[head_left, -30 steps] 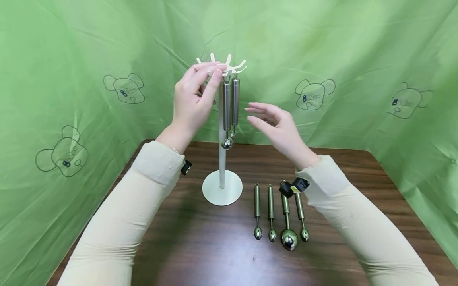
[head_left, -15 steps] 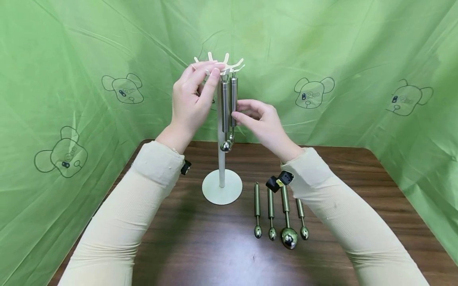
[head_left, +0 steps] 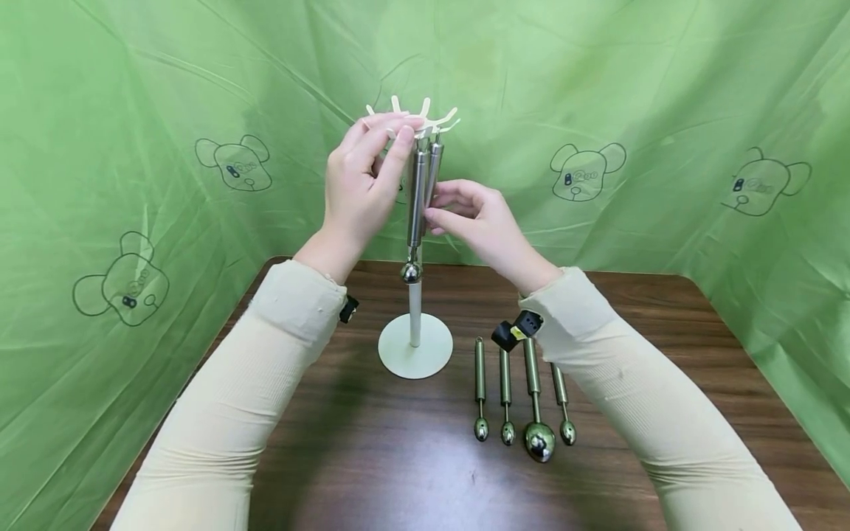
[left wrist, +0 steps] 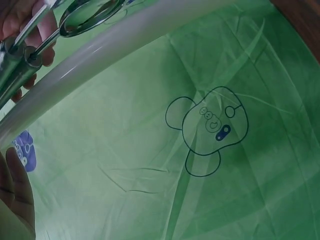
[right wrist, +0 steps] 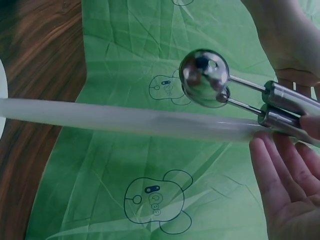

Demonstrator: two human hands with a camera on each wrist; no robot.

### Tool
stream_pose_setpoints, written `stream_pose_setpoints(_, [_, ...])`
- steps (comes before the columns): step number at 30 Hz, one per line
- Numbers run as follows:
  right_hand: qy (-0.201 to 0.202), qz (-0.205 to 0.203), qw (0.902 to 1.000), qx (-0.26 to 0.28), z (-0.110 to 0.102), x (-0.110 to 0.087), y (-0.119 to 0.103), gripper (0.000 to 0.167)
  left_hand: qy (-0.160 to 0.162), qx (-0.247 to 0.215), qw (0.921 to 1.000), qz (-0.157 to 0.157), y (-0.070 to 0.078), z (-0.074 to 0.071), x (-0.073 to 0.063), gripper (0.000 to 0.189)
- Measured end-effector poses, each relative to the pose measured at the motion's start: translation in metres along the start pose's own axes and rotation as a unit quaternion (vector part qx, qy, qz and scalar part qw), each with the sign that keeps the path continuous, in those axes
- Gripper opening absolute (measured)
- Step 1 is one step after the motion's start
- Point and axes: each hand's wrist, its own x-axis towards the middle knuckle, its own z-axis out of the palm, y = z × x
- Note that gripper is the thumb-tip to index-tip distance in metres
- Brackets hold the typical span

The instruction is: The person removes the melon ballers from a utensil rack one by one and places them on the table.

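Note:
A white rack with curved hooks (head_left: 426, 108) tops a thin pole (head_left: 415, 299). My left hand (head_left: 361, 173) pinches the near side of this rack between thumb and fingers. Two steel melon ballers hang side by side from it, bowls down. The front melon baller (head_left: 416, 203) slants slightly. Behind it, the rear melon baller (head_left: 434, 164) has its handle pinched by my right hand (head_left: 473, 208); its bowl is hidden in the head view. In the right wrist view a round shiny bowl (right wrist: 202, 75) lies beside the pole, the two handles close together.
The stand's round white base (head_left: 415, 361) rests on a dark wooden table (head_left: 372, 442). To its right lie several more melon ballers (head_left: 538, 441) in a row, partly under my right wrist camera (head_left: 514, 332). Green cloth (head_left: 491, 66) surrounds the table.
My right hand has moved left to the rear melon baller and taken its handle. Both hanging melon ballers have swung a little left at the bottom. The left hand stays on the rack.

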Motion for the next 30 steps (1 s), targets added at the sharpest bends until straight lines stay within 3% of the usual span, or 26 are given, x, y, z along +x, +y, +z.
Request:
stream_pose_setpoints(7, [0.011, -0.009, 0.9999, -0.005, -0.002, 0.003, 0.001, 0.028, -0.006, -0.005, 1.0, -0.004, 0.0, 0.002, 0.001, 0.024])
stream_pose_setpoints(21, [0.077, -0.03, 0.9962, -0.026, -0.014, -0.004, -0.004, 0.025, -0.017, 0.01, 0.9997, -0.01, 0.002, 0.005, 0.001, 0.025])
stream_pose_setpoints(30, [0.129, -0.064, 0.9896, -0.009, -0.024, -0.015, -0.013, 0.025, -0.013, 0.016, 0.9998, 0.006, 0.004, 0.005, 0.001, 0.025])
